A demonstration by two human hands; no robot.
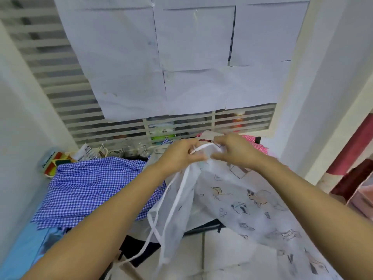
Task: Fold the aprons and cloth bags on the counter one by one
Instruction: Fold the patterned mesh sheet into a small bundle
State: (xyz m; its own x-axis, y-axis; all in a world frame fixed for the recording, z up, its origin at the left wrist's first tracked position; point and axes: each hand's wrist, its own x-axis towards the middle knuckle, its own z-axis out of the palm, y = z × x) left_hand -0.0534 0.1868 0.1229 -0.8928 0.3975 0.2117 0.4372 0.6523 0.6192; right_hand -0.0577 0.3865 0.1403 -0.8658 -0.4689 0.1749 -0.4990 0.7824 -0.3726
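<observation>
L hand (179,155) & R hand (236,150) both pinched top edge of white printed apron (244,201); blue checked cloth (90,184) lay left of it

Unreadable cropped lettering on paper (113,41)

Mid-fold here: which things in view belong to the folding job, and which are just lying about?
Job: white printed apron, gripped at its top by left hand and right hand; blue checked cloth; pink checked cloth.
Lying about: glassware, coloured packet, papers taped over the window.
</observation>
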